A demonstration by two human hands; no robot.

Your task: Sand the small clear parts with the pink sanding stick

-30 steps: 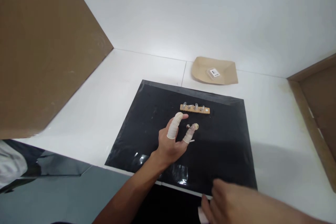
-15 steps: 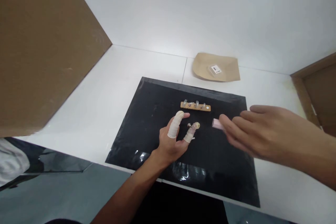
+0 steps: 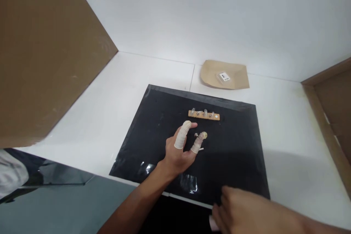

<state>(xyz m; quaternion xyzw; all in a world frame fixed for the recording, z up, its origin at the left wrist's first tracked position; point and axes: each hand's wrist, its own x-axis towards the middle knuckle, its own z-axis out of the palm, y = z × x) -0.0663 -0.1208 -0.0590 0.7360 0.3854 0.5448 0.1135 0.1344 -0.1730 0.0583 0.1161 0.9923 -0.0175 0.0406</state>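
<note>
My left hand (image 3: 177,153) rests over the black mat (image 3: 153,120), thumb and index finger spread apart. White finger cots (image 3: 181,135) cover those two fingertips. At the thumb tip is a small round yellowish piece (image 3: 204,135); whether it is stuck to the thumb cannot be made out. Beside it lies a tiny dark shiny bit (image 3: 196,135), and a thin white stick (image 3: 201,149) pokes out by the thumb. Low at the mat's front edge, my right hand (image 3: 246,208) is closed around a pale pink tube-like thing (image 3: 213,223), mostly hidden by the fingers.
Past my left hand lies a narrow wooden strip (image 3: 204,115) bearing several clear pieces and small shiny bits. Behind the mat, a brown paper tray (image 3: 236,75) holds a small labelled clear box (image 3: 224,77). Brown board (image 3: 55,62) walls the left side of the white table (image 3: 95,117).
My right hand has swung down and toward me with the pink tube-like thing, from beside the mat's right part to its front edge. My left hand keeps its pose.
</note>
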